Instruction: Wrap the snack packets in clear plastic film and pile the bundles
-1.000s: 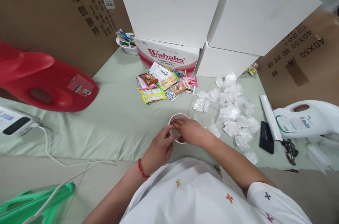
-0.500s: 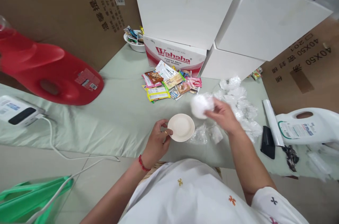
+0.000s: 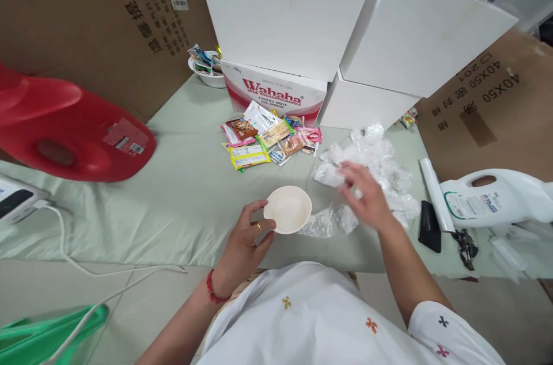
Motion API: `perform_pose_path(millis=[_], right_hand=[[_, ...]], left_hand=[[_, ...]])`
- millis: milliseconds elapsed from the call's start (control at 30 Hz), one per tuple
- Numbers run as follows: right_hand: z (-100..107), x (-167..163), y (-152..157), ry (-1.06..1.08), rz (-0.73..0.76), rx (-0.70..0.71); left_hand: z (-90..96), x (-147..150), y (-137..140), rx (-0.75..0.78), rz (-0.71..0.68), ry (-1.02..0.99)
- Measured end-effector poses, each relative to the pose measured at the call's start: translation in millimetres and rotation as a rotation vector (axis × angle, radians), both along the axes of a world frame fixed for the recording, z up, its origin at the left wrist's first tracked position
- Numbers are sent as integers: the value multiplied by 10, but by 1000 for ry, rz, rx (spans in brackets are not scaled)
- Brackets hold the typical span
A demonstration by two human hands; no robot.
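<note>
A small off-white bowl (image 3: 288, 210) stands at the near middle of the table, its hollow facing up with nothing inside. My left hand (image 3: 248, 232) grips it by the left rim, thumb and fingers closed on the edge. My right hand (image 3: 365, 195) hovers over the right side, fingers apart and slightly blurred, holding nothing. Just beyond those fingers spreads a heap of crumpled clear plastic wrappers (image 3: 380, 152). Two more crumpled wrappers (image 3: 322, 223) lie between the bowl and my right hand.
Several snack packets (image 3: 270, 137) lie before a Wahaha carton (image 3: 274, 88) and stacked white boxes. A red jug (image 3: 73, 129) lies at left. A white detergent bottle (image 3: 496, 197), a black object (image 3: 430, 227) and keys (image 3: 465, 248) are at right. A packet-filled bowl (image 3: 209, 76) sits behind.
My right hand has let go of a round white thing over the wrapper heap and opened its fingers. The bowl is tilted differently in my left hand. The view has shifted slightly.
</note>
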State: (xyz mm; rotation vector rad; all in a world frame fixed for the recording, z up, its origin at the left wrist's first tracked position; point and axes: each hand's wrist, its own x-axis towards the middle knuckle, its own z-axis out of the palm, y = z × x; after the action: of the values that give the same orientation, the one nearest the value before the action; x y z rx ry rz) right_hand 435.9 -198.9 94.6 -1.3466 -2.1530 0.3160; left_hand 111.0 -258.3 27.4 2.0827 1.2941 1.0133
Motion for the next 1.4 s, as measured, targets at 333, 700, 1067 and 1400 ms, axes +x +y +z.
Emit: perform_pose_path(millis=[333,700,1067,1400], right_hand=[[-21,111,-735,-90,103,25],[639,2320,490,-732,-1000,-556],[500,2043,910,-222,-920,61],[-319,573,-898,308,-630,-203]], left_hand=[[162,380,54,78,-174,-136],[-159,130,158,-60,140,-32],[-140,234,66,-10,178,-58],[-349,276,97,-259,307,-66]])
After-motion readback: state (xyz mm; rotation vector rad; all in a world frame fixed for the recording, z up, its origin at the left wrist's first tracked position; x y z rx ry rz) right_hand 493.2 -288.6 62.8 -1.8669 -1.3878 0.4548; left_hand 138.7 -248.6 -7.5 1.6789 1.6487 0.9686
